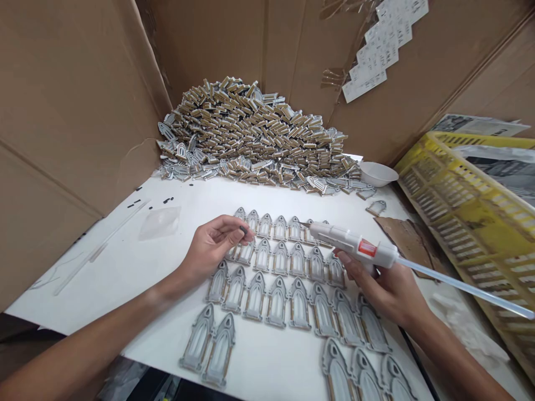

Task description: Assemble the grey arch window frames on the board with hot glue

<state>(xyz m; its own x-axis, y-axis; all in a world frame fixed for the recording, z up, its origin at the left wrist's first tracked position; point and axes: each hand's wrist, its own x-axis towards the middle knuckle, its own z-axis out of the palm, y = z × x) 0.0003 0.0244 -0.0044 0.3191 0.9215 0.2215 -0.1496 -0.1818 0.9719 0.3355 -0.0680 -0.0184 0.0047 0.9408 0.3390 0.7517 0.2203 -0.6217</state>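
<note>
My right hand (387, 287) grips a white glue gun (355, 243) with a red label, its nozzle pointing left over the back row of grey arch-shaped window pieces (276, 278). A clear glue stick (463, 287) juts out of its back to the right. My left hand (213, 242) hovers over the left end of the rows, fingers pinched on a tiny dark piece (243, 229). The arch pieces lie flat in several rows on the white table (167, 262).
A big heap of the same pieces (251, 136) is piled at the back against cardboard walls (71, 111). A white bowl (378, 173) sits at its right end. A yellow crate (472, 223) stands on the right. Small dark bits (167, 200) and a spare glue stick (100, 248) lie left.
</note>
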